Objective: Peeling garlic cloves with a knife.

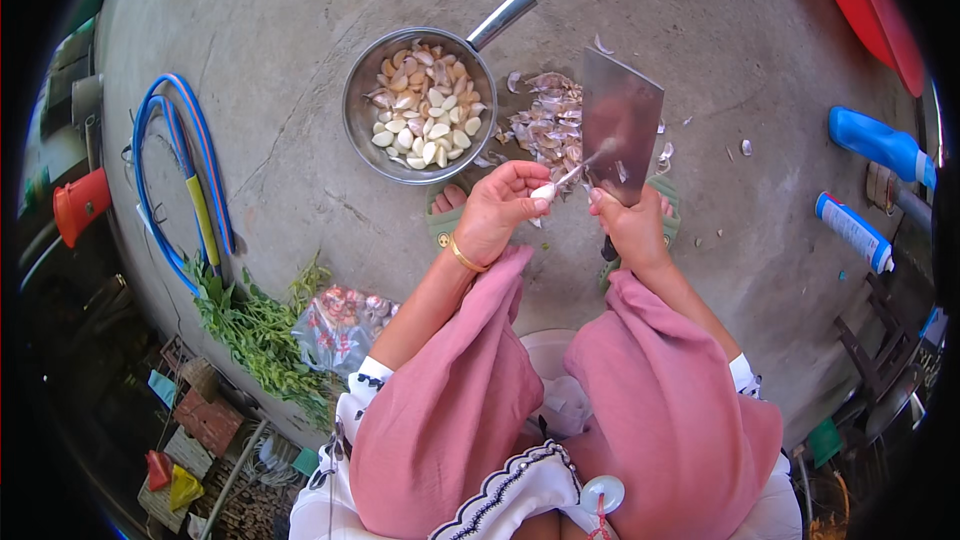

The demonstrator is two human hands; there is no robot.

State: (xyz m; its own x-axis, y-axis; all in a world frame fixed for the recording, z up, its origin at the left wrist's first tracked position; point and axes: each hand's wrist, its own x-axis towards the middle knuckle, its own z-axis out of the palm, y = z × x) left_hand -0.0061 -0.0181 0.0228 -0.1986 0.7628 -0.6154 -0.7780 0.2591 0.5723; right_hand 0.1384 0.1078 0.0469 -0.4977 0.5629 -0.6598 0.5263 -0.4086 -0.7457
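Observation:
A white, mostly peeled garlic clove (543, 193) is pinched between the thumb and fingers of my left hand (504, 206). A strip of papery skin stretches from it toward the cleaver (624, 109), whose handle my right hand (634, 225) grips with the broad blade pointing away from me. My right thumb rests near the base of the blade, beside the skin. Beyond my left hand stands a steel saucepan (350, 131) with peeled white cloves and unpeeled cloves in it. Loose garlic skins (551, 116) are heaped on the floor, partly hidden behind the blade.
Left on the concrete floor (300, 217) lie a coiled blue hose (214, 180), leafy green stems (262, 345) and a plastic bag of garlic bulbs (349, 319). At right are a blue bottle (874, 136) and a spray can (853, 231). My green sandals (444, 223) are just beyond my hands.

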